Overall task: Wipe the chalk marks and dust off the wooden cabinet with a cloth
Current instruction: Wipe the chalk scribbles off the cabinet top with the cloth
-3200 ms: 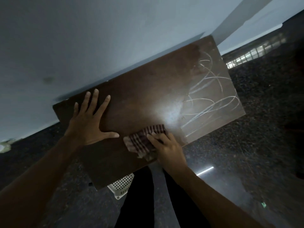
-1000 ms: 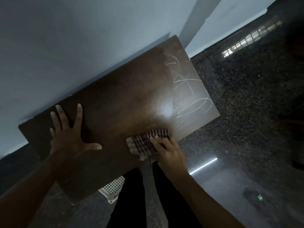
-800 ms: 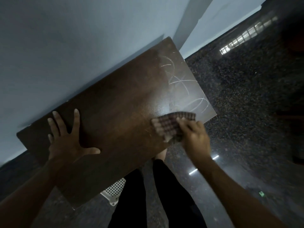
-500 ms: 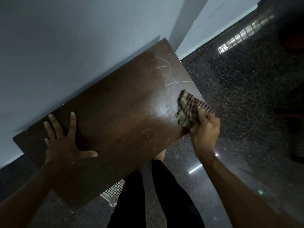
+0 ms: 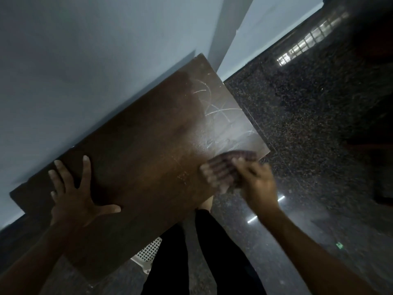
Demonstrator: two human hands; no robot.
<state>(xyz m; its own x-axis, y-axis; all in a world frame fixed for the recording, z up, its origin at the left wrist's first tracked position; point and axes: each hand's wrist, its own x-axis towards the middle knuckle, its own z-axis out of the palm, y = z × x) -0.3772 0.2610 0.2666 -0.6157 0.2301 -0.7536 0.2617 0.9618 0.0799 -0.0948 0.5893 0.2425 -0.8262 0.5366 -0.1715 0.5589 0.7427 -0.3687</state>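
The dark wooden cabinet top (image 5: 138, 150) runs diagonally against a pale wall. White chalk marks (image 5: 214, 107) and a smeared dusty patch (image 5: 229, 139) cover its far right end. My left hand (image 5: 74, 194) lies flat with spread fingers on the near left part of the top. My right hand (image 5: 257, 184) holds a checked cloth (image 5: 225, 169) against the wood near the right front edge. Both the cloth and that hand are motion-blurred, so the exact grip is unclear.
A polished dark speckled floor (image 5: 308, 135) spreads to the right and reflects a window. A white perforated plastic basket (image 5: 148, 252) sits under the cabinet's front edge beside my dark-trousered legs (image 5: 191, 252). A dark piece of furniture (image 5: 378, 145) stands at the far right.
My right hand has swept the cloth back down and left from the right edge to the front edge. The lower chalk loops are now smeared. My left hand has stayed put.
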